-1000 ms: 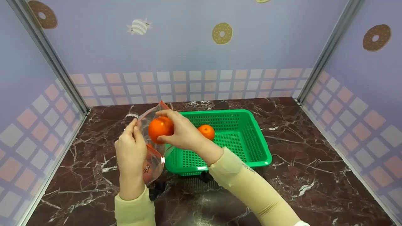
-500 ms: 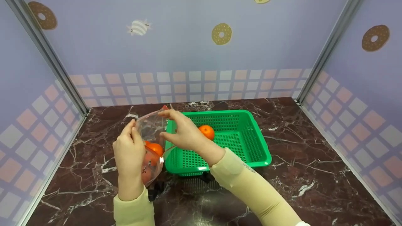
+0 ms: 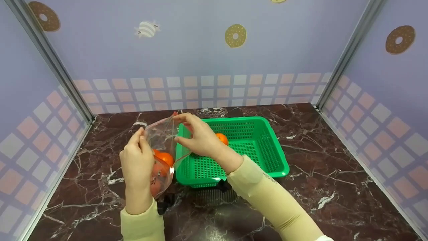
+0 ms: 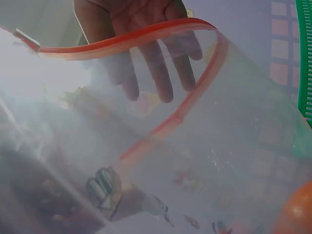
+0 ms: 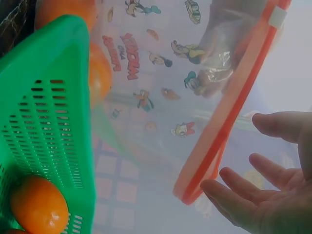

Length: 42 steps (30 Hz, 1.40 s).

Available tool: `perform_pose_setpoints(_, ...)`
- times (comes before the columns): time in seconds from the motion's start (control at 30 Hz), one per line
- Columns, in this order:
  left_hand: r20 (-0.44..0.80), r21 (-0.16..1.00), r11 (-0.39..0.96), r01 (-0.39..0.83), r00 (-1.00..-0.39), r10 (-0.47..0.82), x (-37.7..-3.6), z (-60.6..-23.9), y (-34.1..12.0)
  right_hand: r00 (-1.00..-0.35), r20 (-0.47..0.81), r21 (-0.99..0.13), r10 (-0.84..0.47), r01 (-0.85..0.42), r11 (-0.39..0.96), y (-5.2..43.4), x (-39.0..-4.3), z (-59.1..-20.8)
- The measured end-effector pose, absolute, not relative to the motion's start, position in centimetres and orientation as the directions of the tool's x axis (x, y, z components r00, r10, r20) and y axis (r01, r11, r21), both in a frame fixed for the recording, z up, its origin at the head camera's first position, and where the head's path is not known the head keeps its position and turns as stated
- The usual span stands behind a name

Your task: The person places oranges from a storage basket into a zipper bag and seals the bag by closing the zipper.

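So a clear zip bag is being held up between the two hands, its red-edged mouth gaping. Some oranges are bunched in the bottom of it, just right of the left hand; the exact count can't really be made out. Cartoon figures are printed on the film, and a white slider can be spotted on the red edge.

The bag's rim is pinched between the left thumb and fingers. The right hand is spread, thumb well apart from the fingers, with fingertips placed at the far red corner; whether any pressure is put on it can't be told.

Below the right hand, a green basket is parked, and a loose orange in there is partly hidden by that hand. Everything's set on a dark marbled table; beyond the hands, the lilac wall is decorated with donuts.
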<state>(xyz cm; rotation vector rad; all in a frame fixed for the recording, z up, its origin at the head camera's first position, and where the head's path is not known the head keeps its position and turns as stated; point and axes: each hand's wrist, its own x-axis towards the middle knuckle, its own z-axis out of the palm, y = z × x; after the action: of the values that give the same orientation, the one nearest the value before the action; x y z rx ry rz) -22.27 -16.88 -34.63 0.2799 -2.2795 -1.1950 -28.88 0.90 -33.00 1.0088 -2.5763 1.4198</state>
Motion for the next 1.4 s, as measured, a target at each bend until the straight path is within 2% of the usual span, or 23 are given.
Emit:
perform_pose_setpoints(0.37,0.371,0.809,0.585,0.068,-0.830,-0.417,-22.2,-34.6,-16.9,-0.830,0.285,-0.735,-0.479,-0.510,0.446,2.0,-29.6,-32.7)
perform_pose_setpoints(0.67,0.354,0.812,0.581,0.056,-0.838,-0.415,-22.2,-34.6,-17.0,-0.844,0.287,-0.762,-0.453,-0.488,0.425,3.0,-30.3,-32.4)
perform_pose_setpoints(1.1,0.362,0.812,0.580,0.061,-0.833,-0.419,-22.2,-34.6,-16.9,-0.891,0.262,-0.769,-0.371,-0.425,0.478,4.5,-32.2,-32.8)
perform_pose_setpoints(1.4,0.372,0.813,0.578,0.075,-0.830,-0.416,-22.2,-34.7,-16.8,-0.933,0.172,-0.790,-0.316,-0.322,0.522,5.8,-34.4,-34.2)
